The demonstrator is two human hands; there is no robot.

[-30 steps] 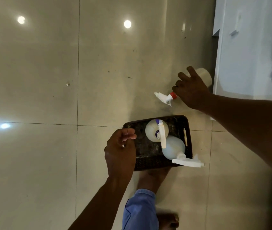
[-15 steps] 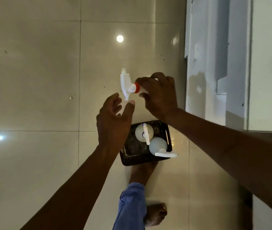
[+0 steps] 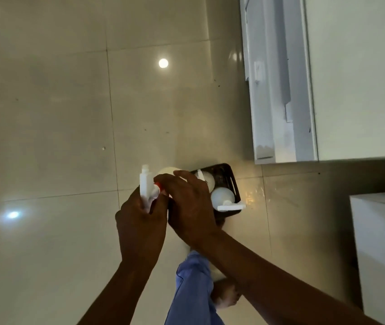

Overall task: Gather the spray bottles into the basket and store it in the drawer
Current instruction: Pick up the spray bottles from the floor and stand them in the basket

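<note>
A dark plastic basket (image 3: 230, 177) sits on the tiled floor with two pale spray bottles (image 3: 223, 198) standing in it, white triggers up. Above the basket's left side, both hands hold a third spray bottle (image 3: 146, 184) with a white trigger and a red collar. My left hand (image 3: 139, 221) wraps the trigger head from below. My right hand (image 3: 189, 205) grips the bottle's neck and body, hiding most of the bottle; a pale part of its body shows above my fingers.
White cabinet fronts (image 3: 278, 90) rise at the right of the basket, and a white counter corner (image 3: 381, 242) juts in at the lower right. My blue trouser leg (image 3: 191, 294) and bare foot are below the hands. Glossy beige floor tiles spread to the left.
My right hand lifted the red-collared bottle off the floor and brought it over the basket's left side. My left hand rose from the basket rim and closed on the bottle's trigger head.
</note>
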